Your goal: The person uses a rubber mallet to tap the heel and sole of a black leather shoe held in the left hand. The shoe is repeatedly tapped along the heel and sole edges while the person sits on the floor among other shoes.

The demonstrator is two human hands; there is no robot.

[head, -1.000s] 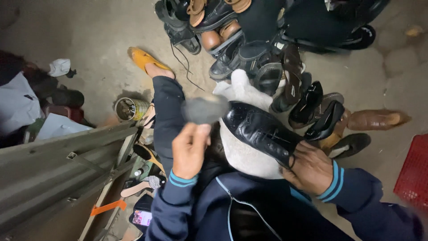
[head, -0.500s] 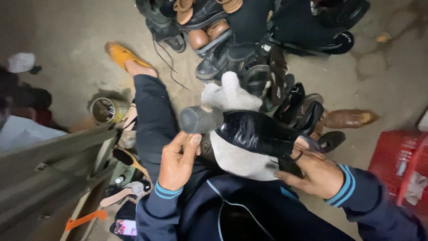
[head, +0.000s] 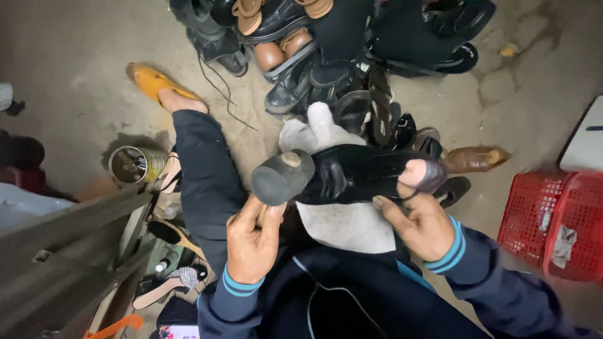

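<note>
Over lap, on white cloth (head: 352,226): glossy black leather shoe (head: 358,172), heel end gripped by right hand (head: 418,220); left hand (head: 251,242) clenched around black rubber mallet (head: 282,177) (head touching shoe).

1. Below your hands lies a bare grey concrete floor (head: 75,50), stained and cracked toward the far right.
2. Beyond your hands, a heap of dark leather shoes and sandals (head: 326,56) sits directly on it.
3. Just right of your right hand (head: 418,216), a brown leather shoe (head: 474,158) lies on its side.
4. Further right stands a red plastic mesh crate (head: 553,216).
5. Left of your left hand (head: 251,242), an open metal tin can (head: 135,164) rests on the floor.
6. Far beyond the left hand, an orange slipper (head: 154,81) touches the concrete.
</note>
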